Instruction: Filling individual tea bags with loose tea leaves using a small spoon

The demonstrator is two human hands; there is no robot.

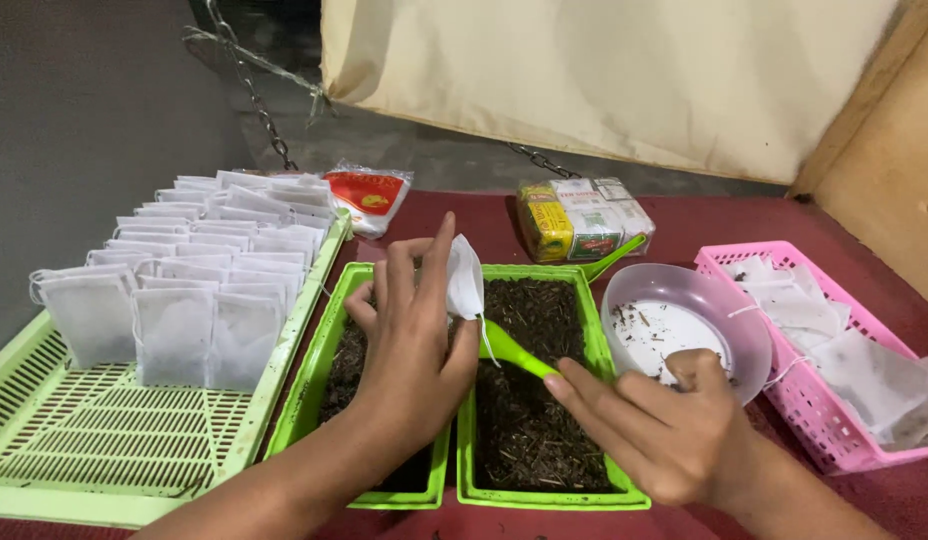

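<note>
Head camera looks down on the left hand (409, 340) pinching a small white filter bag (465, 277) upright above the green trays, while the right hand (664, 430) grips the handle of a green plastic scoop (514, 350) whose bowl points into the bag's mouth. To fill it cleanly, I judge the bag's mouth should be kept wide with the fingers and held right over the tray, the scoop tipped slowly so loose bits drop back into the tray and not on the red counter (704, 220). Both hands are closed on what they hold. Two narrow green trays (544, 495) side by side hold dark dried leaf. At left a pale green slatted tray (94, 440) carries rows of white bags (199, 265) standing upright. A clear round bowl (749, 330) at right has only a few crumbs, and the pink basket (834, 450) beside it holds flat bags with strings. Two packets (584, 218) lie farther back.
</note>
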